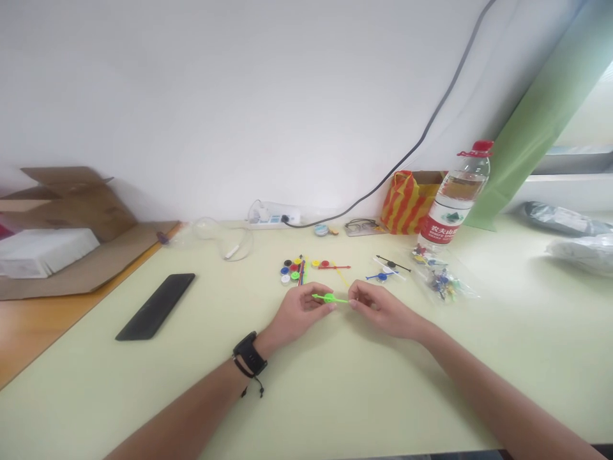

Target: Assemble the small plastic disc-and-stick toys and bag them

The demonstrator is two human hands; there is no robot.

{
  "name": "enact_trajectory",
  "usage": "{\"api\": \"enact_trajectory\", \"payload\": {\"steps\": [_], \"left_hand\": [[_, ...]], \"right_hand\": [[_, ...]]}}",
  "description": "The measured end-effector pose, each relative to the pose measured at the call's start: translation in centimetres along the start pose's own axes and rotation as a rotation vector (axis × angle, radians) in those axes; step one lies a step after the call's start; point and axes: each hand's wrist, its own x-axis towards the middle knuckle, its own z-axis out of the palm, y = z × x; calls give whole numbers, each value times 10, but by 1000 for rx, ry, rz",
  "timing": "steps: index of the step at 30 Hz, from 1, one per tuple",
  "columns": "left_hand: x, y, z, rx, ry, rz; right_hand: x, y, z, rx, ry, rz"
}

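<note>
A bright green plastic arrow spinner [329, 298] with a round hub is held low over the table between my two hands. My left hand [299, 313], with a black watch at its wrist, grips it near the hub; its pointed end shows at the left. The thin tail end is pinched between the thumb and fingers of my right hand [383, 310]. Just beyond lie several coloured round discs [287, 271], a red arrow spinner [335, 266], and a group with a black spinner [393, 263], a white one and a blue spinner [382, 276].
To the right, a clear bag of small coloured pieces [445, 284] lies before a large water bottle [453, 201]. A striped bag [407, 204], glasses [361, 225] and a power strip [272, 217] line the wall. A black flat case [156, 306] and an open cardboard box [86, 191] are left.
</note>
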Motion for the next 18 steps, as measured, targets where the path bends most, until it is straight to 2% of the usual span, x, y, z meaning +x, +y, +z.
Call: {"api": "enact_trajectory", "payload": {"steps": [9,14,18], "left_hand": [[0,-1,1,43,-8,9],[-1,0,2,63,6,5],[-3,-1,2,87,5,15]], "right_hand": [[0,2,6,-50,27,-11],[2,9,10,-115,90,-38],[5,4,11,-124,158,-56]]}}
